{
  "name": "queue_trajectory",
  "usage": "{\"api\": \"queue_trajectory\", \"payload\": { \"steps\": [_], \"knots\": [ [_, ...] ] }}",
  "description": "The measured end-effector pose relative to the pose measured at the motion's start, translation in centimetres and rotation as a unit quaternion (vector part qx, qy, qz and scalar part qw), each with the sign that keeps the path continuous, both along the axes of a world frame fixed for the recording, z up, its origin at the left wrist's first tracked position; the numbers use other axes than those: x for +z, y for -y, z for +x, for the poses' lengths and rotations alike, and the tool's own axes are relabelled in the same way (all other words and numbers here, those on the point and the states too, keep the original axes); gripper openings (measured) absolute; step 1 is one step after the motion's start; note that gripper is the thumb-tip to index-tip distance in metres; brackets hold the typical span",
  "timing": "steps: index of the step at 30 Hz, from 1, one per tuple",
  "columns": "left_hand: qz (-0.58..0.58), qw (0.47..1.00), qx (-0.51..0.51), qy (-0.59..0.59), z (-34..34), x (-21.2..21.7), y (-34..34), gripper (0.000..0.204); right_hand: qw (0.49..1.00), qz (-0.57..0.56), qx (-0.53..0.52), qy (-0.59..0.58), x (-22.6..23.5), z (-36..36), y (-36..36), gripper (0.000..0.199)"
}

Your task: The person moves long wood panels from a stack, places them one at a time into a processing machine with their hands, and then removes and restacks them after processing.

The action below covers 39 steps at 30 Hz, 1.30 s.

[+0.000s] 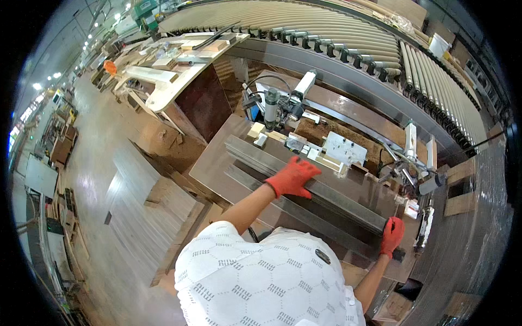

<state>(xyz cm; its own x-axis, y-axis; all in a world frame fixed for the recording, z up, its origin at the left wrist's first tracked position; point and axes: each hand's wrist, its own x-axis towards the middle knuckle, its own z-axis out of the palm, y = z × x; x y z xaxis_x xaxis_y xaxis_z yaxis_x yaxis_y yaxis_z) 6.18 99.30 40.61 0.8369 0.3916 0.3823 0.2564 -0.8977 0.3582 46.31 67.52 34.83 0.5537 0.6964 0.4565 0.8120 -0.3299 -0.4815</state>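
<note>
A long, narrow grey board [337, 198] lies at a slant across the brown worktable [212, 165], with similar strips beside it. My left hand [293, 176], in a red glove, rests on the board near its middle, fingers spread. At the board's right end is my right hand [392, 234], also gloved in red, its fingers curled round the end. A second grey strip [321, 220] lies on the side nearer my body. Beyond the board, a machine unit with a grey cylinder [271, 108] and a white plate [345, 149] stand along the table's far side.
A second machine unit [405, 163] stands at the far right of the table. Behind runs a roller conveyor [326, 32]. Stacked grey boards [147, 201] lie to the left, near a bench [163, 89] covered with wood pieces. Film-wrapped stacks [478, 217] stand on the right.
</note>
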Motion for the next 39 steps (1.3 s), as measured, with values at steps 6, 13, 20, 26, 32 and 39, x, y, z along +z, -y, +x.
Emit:
{"api": "queue_trajectory", "payload": {
  "steps": [6, 13, 20, 26, 32, 39],
  "knots": [
    [-0.083, 0.874, 0.406, 0.255, -9.2, -1.5, -8.2, 0.044, 0.865, 0.199, -0.032, -0.460, -4.2, 5.2, 5.2, 0.036],
    [-0.473, 0.620, 0.318, 0.539, -21.1, -11.2, -16.1, 0.066, 0.713, 0.273, 0.042, -0.644, -5.7, 3.7, 4.1, 0.049],
    [-0.536, 0.549, 0.316, 0.558, -20.1, -16.1, -17.7, 0.045, 0.786, 0.230, 0.036, -0.573, -5.4, 3.3, 2.9, 0.055],
    [-0.331, 0.771, 0.363, 0.406, -19.7, -18.8, -19.2, 0.034, 0.827, 0.211, 0.034, -0.521, -7.6, 4.6, 4.2, 0.054],
    [-0.558, 0.706, 0.243, 0.363, -22.1, -14.5, -17.6, 0.044, 0.837, 0.152, 0.030, -0.525, -7.5, 5.5, 5.9, 0.055],
    [-0.486, 0.823, 0.180, 0.233, -29.3, -16.3, -19.1, 0.052, 0.890, -0.023, 0.143, -0.431, -5.9, 9.1, 4.7, 0.049]
  ]
}}
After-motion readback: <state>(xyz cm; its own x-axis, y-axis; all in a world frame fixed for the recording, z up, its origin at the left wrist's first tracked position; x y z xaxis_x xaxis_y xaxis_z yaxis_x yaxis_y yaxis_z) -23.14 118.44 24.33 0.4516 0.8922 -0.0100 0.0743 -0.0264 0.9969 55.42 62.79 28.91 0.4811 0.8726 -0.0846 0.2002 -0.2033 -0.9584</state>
